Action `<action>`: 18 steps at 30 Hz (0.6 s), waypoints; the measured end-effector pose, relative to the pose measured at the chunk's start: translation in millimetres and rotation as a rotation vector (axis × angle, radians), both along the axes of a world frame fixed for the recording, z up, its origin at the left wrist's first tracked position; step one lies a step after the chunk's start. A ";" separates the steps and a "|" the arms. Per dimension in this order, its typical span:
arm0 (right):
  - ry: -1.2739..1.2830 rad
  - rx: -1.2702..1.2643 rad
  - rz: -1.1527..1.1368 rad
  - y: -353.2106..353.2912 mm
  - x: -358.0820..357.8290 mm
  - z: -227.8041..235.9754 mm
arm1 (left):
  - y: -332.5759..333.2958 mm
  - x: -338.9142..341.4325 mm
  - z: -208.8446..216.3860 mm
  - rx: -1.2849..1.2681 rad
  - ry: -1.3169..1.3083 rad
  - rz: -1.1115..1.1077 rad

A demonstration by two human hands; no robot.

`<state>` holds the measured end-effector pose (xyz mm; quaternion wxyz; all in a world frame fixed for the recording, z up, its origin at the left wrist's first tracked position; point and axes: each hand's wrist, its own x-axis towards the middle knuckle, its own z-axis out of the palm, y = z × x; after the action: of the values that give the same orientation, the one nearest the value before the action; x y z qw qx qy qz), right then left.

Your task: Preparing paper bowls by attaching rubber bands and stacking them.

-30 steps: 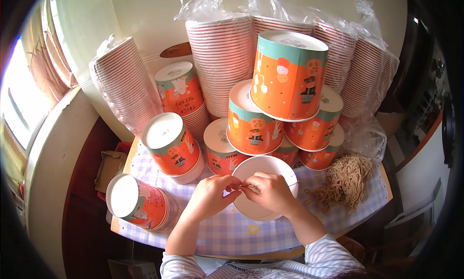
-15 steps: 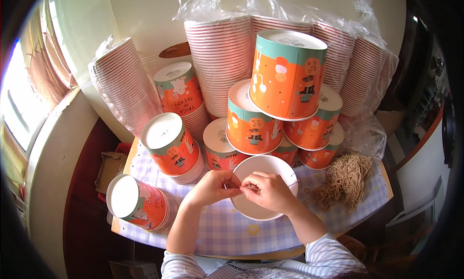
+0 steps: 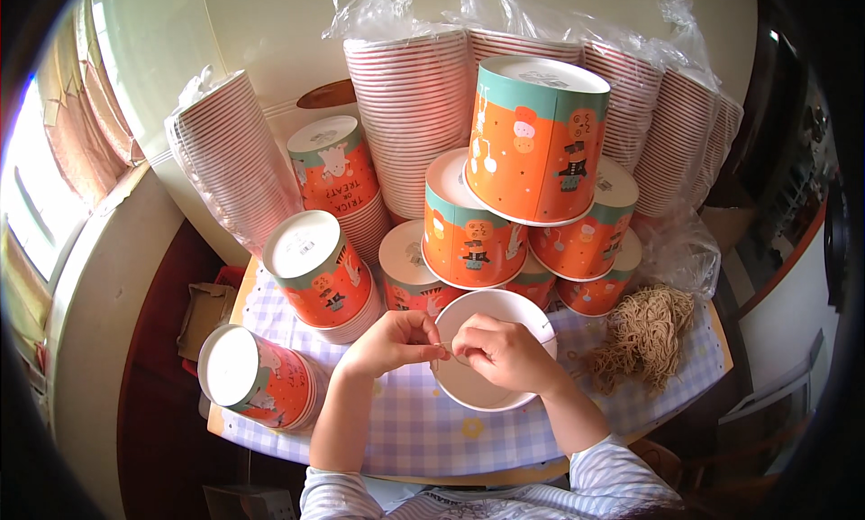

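My left hand [image 3: 394, 343] pinches a thin tan string [image 3: 448, 349] between thumb and fingertips. Close on its right, my right hand [image 3: 506, 352] grips the same string with curled fingers. Both hands are over the mouth of an upright paper bucket [image 3: 505, 305] with a white inside, standing on the table in front of me. A small thin dark line shows at the bucket's right inner wall; I cannot make out what it is. A loose bundle of tan string [image 3: 651, 332] lies to the right of the bucket.
Upturned orange and green paper buckets [image 3: 538, 141] are piled behind the open one. More stacks stand at left, including one near the edge [image 3: 270, 380]. Tall nested buckets in clear plastic [image 3: 410, 114] line the back. A checked cloth [image 3: 396, 439] covers the table.
My hands have drawn slightly apart, the right one shifting a little to the right. The string now shows between the fingertips. The bucket stays in place.
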<state>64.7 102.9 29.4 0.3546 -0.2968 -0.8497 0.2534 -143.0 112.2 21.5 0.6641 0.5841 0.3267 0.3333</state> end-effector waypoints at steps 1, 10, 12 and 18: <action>-0.013 0.039 0.006 0.6 0.1 -1.1 | 1.1 -0.5 -1.3 -0.001 0.000 -0.001; -0.091 0.193 0.052 0.7 -1.2 -1.9 | 4.2 -1.4 -3.2 -0.030 0.018 -0.018; -0.098 0.201 0.047 1.1 -2.4 -2.4 | 3.2 -0.8 -3.3 -0.008 0.023 -0.021; -0.010 0.176 -0.002 2.4 -5.6 -1.7 | -0.8 -0.9 2.1 0.034 0.119 -0.015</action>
<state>59.1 105.3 27.8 0.3752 -0.2666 -0.8702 0.1757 -143.9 111.4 23.6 0.6360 0.6165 0.3555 0.2985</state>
